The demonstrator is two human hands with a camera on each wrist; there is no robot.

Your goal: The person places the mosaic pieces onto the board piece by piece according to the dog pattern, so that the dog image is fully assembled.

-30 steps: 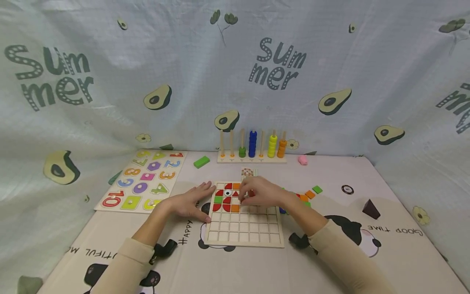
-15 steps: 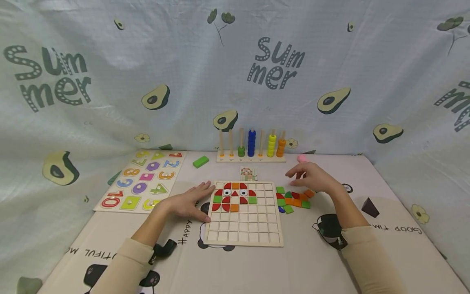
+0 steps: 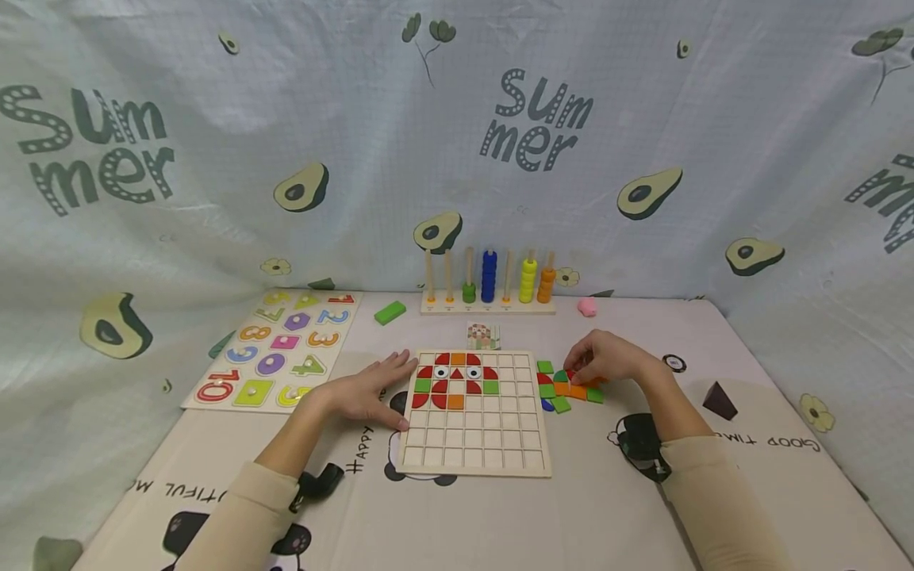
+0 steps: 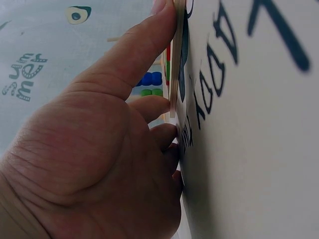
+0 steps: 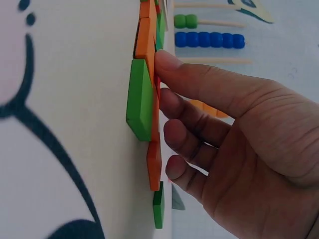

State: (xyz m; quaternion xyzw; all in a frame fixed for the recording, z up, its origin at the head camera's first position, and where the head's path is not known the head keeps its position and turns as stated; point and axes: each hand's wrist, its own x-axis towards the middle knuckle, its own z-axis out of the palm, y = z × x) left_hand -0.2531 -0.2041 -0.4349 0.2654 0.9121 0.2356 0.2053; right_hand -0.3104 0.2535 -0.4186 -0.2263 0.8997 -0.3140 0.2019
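Observation:
The square wooden grid board (image 3: 493, 444) lies mid-table, its upper left cells filled with red, green, orange and eye tiles (image 3: 457, 381). My left hand (image 3: 367, 392) rests at the board's left side with fingers spread; in the left wrist view the thumb (image 4: 144, 40) touches the board's edge (image 4: 174, 64). To the right of the board, my right hand (image 3: 607, 357) is over a loose pile of tiles (image 3: 564, 390). Its thumb and curled forefinger pinch a red tile (image 5: 158, 87), mostly hidden, beside a green tile (image 5: 139, 99) and several orange ones.
A small pattern card (image 3: 484, 335) lies behind the board, before a bead abacus (image 3: 489, 309). A number puzzle (image 3: 274, 349) is at left, with a green block (image 3: 389, 312) near it. A pink pig figure (image 3: 587, 307), a round chip (image 3: 674, 363) and a dark pyramid (image 3: 720, 402) stand rightward.
My right hand has left the board, moved right to the tile pile and lowered onto it, pinching a red tile. More tiles on the board are now uncovered. My left hand has stayed put.

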